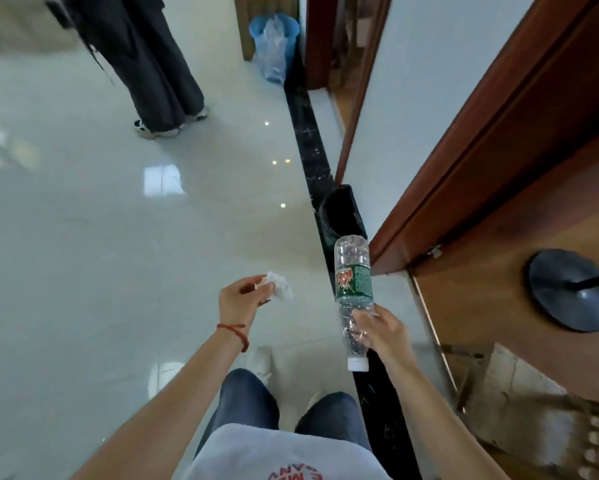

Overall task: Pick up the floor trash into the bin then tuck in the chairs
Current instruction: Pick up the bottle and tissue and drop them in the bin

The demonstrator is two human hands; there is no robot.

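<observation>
My left hand (240, 295) pinches a crumpled white tissue (280, 285) at waist height over the pale tiled floor. My right hand (381, 329) grips a clear empty plastic bottle (353, 278) with a green label near its neck, white cap pointing down toward me and base pointing away. Just beyond the bottle's base stands a black bin (339, 211) with a black liner, against the wall by the dark floor strip. No chairs are in sight.
A blue bin (274, 27) with a clear plastic bag stands far ahead by a wooden cabinet. Another person's dark trouser legs and shoes (163, 98) are at upper left. A brown wooden door frame (481, 150) and a round dark stand base (572, 289) are on the right.
</observation>
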